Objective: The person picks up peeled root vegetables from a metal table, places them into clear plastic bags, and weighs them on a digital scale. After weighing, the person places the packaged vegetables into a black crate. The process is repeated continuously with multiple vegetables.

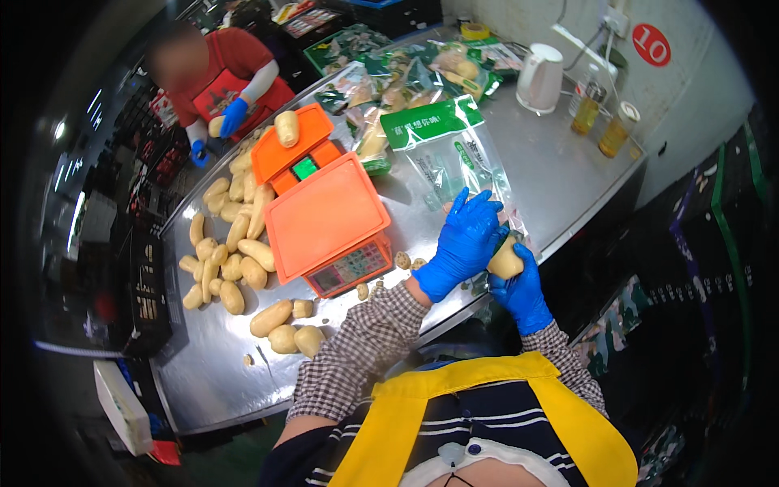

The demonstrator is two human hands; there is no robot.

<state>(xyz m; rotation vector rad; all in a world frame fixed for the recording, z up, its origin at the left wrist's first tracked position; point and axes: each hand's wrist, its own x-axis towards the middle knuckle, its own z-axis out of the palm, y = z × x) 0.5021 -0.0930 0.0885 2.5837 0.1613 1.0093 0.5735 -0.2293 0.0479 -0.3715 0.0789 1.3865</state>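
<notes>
Between left hand (461,250) and root pile (232,267), one orange box (324,213) set; farther off, one kettle (540,79), two amber jars (618,134). One root (506,261) grasped by right hand's (523,299) fingers at worktop (552,178) edge; left fingers laid on one bag (430,126), grip cannot be told.

The left hand (461,245) covers part of the clear bag (442,166); the right hand (523,294) hides part of the pale root (506,261). The co-worker's head (174,57) is blurred, the green display (305,168) too small to read.
</notes>
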